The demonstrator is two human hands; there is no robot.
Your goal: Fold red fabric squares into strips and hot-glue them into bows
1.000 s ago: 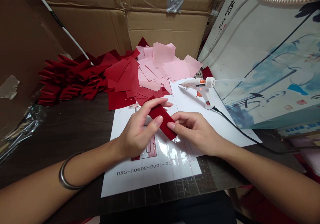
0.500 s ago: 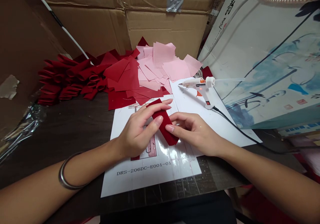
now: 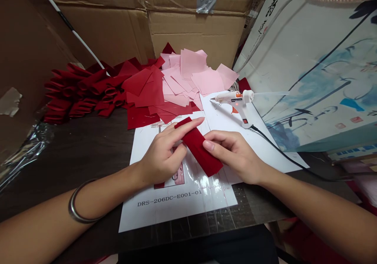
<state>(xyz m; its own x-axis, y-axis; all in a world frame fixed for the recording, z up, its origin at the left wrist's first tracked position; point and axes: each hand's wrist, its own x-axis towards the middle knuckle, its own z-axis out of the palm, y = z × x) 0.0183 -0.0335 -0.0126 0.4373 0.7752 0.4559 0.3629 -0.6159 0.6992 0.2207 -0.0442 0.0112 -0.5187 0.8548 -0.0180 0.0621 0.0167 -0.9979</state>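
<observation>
A folded dark red fabric strip (image 3: 200,151) is held between both hands, slanting down to the right above the printed paper sheet (image 3: 165,213). My left hand (image 3: 168,148) grips its upper end, with the index finger stretched across the top and the thumb beneath or behind it. My right hand (image 3: 232,152) pinches the strip's right edge, thumb on top and the other fingers curled behind. Beyond the hands lie red fabric pieces (image 3: 149,91) and pink fabric pieces (image 3: 188,73).
A white glue gun (image 3: 240,105) stands on white paper at the right, its black cord (image 3: 277,148) trailing right. Folded red loops (image 3: 79,93) are heaped at the back left. Cardboard (image 3: 194,36) rises behind; a painted panel (image 3: 318,79) leans at the right.
The strip's lower end has moved right and down, and more of its length shows. My left thumb has slipped off its top face. My right hand has shifted slightly right.
</observation>
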